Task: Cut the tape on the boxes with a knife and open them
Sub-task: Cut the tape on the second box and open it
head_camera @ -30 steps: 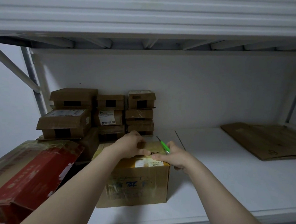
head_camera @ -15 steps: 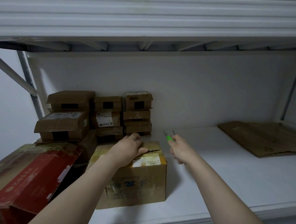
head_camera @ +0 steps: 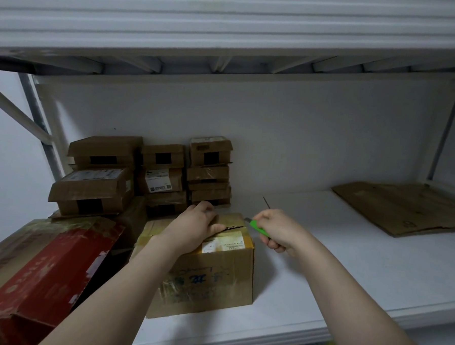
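The right hand (head_camera: 276, 231), fisted round a green plastic knife (head_camera: 257, 228), had neared the taped brown cardboard box (head_camera: 215, 277) that the open left hand (head_camera: 192, 228) steadied.

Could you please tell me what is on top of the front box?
The left hand rests on the box top, beside a white label and a dark slit in the tape. The hand covers part of the top; the inside is hidden.

Arms extended; left hand (head_camera: 194, 223) palm-down, pressing; right hand (head_camera: 277, 231) gripping knife (head_camera: 258, 228).
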